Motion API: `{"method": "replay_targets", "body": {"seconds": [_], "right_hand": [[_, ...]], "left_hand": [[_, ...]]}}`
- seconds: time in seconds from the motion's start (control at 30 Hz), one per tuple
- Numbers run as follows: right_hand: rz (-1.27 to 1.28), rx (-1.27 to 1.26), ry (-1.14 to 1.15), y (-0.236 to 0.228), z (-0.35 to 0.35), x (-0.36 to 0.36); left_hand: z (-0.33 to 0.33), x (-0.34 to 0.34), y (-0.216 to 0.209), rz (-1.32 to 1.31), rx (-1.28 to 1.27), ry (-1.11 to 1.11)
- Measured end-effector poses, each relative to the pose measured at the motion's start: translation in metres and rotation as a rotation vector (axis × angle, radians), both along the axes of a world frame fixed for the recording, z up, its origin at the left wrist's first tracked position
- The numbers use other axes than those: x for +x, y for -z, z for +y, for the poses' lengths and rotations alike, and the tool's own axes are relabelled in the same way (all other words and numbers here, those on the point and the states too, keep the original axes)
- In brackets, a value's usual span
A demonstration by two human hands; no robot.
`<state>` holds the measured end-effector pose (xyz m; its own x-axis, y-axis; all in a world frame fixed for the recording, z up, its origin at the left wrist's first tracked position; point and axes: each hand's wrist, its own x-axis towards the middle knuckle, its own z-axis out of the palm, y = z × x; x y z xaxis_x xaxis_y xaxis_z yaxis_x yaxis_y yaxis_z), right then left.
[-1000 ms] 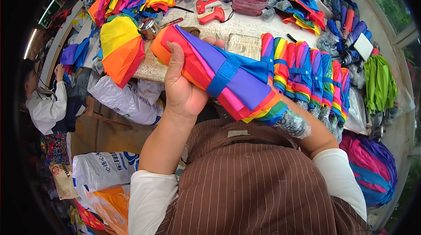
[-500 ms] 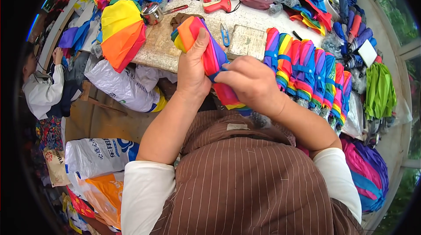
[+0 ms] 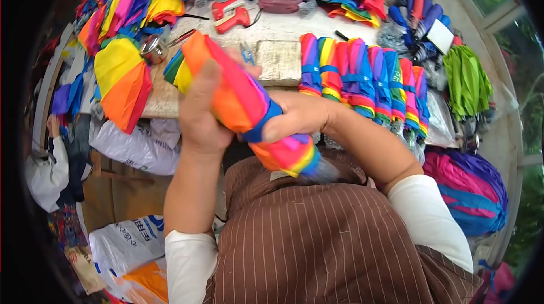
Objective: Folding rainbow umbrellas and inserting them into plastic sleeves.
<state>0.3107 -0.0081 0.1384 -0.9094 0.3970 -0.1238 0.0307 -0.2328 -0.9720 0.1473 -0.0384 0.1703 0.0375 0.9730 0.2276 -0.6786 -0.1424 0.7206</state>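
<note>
A folded rainbow umbrella [image 3: 229, 91] is held slantwise between my hands above the near edge of the table, with a blue strap around its lower part. My left hand [image 3: 205, 108], slightly blurred, is closed around its upper left side. Closed on the strap and the lower right side is my right hand [image 3: 292, 117], its thumb lying across the strap. A clear plastic wrap covers the handle end, which is smeared by motion. Just right of my hands lies a row of strapped rainbow umbrellas [image 3: 360, 80].
A worn whitish block [image 3: 277, 61], blue snips [image 3: 246, 53] and a red-and-white handheld tool [image 3: 232, 15] lie on the table. A loose rainbow umbrella [image 3: 122, 80] hangs over its left edge. Green umbrellas [image 3: 467, 80] stand far right. Another person [image 3: 51, 168] works at the left.
The umbrella has turned and moved left, its strap now lying across it under my right thumb. My right hand has gone from fingering the strap to gripping around it. The whole view has shifted.
</note>
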Motion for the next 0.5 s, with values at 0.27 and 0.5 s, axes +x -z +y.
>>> {"method": "replay_targets", "body": {"seconds": [0.27,0.5], "right_hand": [[-0.246,0.545,0.68,0.009,0.017,0.032],[-1.238,1.396,0.853,0.099,0.049,0.128]], "left_hand": [[0.112,-0.016,0.034,0.03,-0.108,0.002],[0.147,-0.063,0.135,0.422,-0.422,-0.165]]}}
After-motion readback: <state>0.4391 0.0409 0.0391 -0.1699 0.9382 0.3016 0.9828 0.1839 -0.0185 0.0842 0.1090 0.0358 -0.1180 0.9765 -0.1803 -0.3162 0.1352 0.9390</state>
